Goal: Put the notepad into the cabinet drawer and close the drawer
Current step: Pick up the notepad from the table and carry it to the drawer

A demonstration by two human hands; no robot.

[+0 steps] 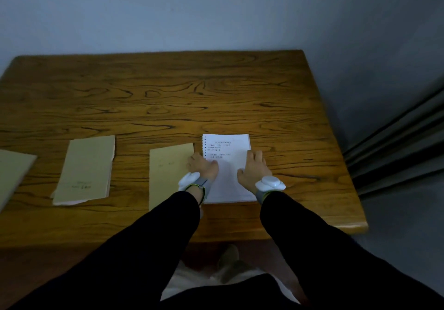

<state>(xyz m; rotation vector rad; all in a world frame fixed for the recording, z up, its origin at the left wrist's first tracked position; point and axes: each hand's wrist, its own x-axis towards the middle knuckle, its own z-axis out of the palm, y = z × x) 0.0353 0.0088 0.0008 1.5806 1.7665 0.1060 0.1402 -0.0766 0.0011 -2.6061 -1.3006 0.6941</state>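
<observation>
notepad (227, 146) open on table (168, 89) | left hand (203, 165), right hand (254, 168) flat on page | both grips apart

White page with dark handwritten lines and a dark punched left edge on the notepad (225, 146). Left of the notepad, plain khaki-tan covers on a booklet (168, 175) and a second booklet (87, 168); beneath the notepad, amber-brown wooden table (168, 93) with dark swirling grain. Black sleeves (312, 249) nearer than the notepad, white wrist devices (270, 183) on grey bands.
</observation>
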